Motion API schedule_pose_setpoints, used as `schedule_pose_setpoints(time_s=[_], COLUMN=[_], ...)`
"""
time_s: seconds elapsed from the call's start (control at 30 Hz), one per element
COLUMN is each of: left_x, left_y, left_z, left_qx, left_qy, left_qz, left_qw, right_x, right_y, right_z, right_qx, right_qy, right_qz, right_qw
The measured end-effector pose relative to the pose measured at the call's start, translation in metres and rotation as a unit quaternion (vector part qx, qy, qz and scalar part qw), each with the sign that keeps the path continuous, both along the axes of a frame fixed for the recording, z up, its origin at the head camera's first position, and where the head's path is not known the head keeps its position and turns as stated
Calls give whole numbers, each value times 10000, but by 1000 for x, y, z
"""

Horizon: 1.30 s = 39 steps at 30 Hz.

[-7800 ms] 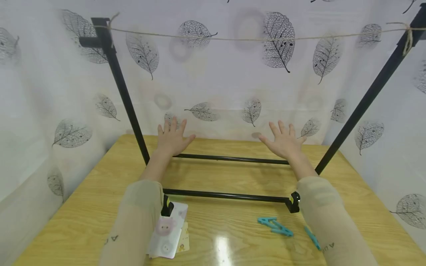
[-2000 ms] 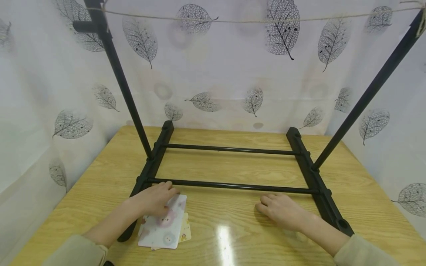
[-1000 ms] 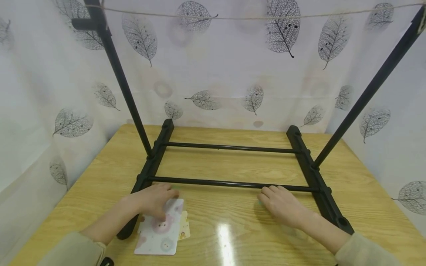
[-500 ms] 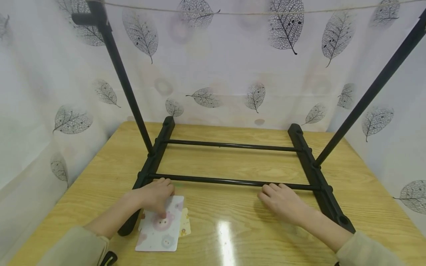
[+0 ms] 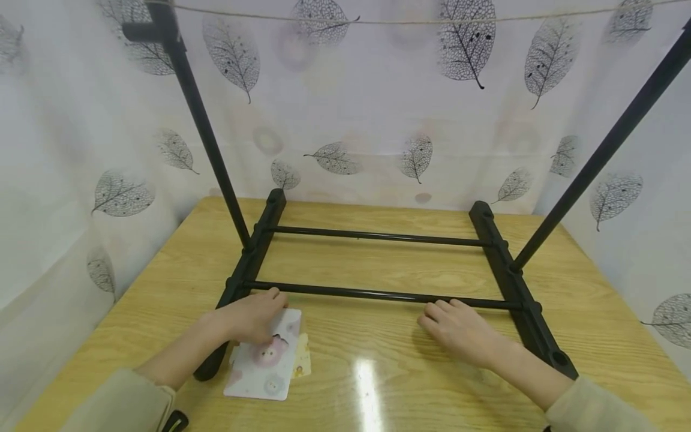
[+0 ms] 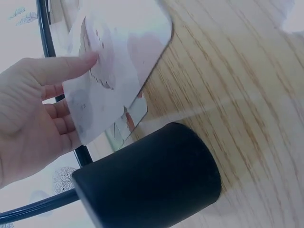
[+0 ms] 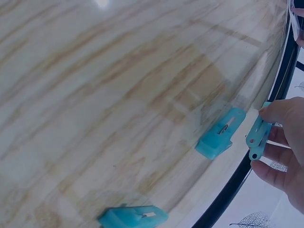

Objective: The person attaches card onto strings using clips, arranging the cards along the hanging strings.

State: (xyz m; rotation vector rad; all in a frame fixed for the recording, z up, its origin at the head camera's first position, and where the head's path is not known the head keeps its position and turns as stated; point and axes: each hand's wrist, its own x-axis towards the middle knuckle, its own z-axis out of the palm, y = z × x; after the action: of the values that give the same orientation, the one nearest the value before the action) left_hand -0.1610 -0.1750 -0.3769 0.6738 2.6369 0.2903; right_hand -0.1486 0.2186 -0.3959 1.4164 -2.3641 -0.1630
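My left hand (image 5: 254, 318) grips a white card (image 5: 264, 375) with pink button-like faces. In the left wrist view the thumb lies on the printed face of the card (image 6: 128, 57), with the other fingers behind it. A second, pale yellow card (image 5: 304, 360) lies on the table, partly covered by the white one. Near the front crossbar, my right hand (image 5: 461, 336) pinches a blue clothespin (image 7: 259, 135), seen in the right wrist view between thumb and fingers. Two more blue clothespins, one closer (image 7: 221, 135) and one farther (image 7: 135, 217), lie on the table, hidden in the head view.
A black rack stands on the wooden table (image 5: 378, 270), with a front crossbar (image 5: 345, 291) just beyond both hands. Its left post (image 5: 207, 144) and right post (image 5: 604, 144) rise with a thin string (image 5: 399, 22) stretched between them. A leaf-patterned curtain (image 5: 367, 96) hangs behind.
Both hands were spread over the rack at first; they came down, the left onto the white card and the right onto a clothespin. Lately the card has shifted slightly toward the rack.
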Motion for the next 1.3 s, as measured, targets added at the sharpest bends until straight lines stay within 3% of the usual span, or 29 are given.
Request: schedule_pose_setpoints(time_s=[0.2, 0.47, 0.77, 1.03, 1.3], left_x=[1, -1, -3, -5, -13], left_y=[-1, -6, -5, -4, -5], left_z=[-2, 1, 13, 21, 31], left_qx=[-194, -225, -634, -654, -121], left_qy=[606, 1615, 2614, 3165, 4008], left_qz=[-436, -937, -1319, -1300, -1648], left_qw=[9970, 9822, 9541, 9374, 9012], right_x=[0, 0, 2, 2, -3], right_y=[2, 1, 1, 2, 5], right_z=[1, 1, 5, 6, 10], right_qx=[133, -122, -2, -384, -824], right_qy=[-43, 128, -289, -625, -302], right_qz=[-22, -38, -600, -491, -101], right_qw=[9999, 9998, 9978, 9961, 9961])
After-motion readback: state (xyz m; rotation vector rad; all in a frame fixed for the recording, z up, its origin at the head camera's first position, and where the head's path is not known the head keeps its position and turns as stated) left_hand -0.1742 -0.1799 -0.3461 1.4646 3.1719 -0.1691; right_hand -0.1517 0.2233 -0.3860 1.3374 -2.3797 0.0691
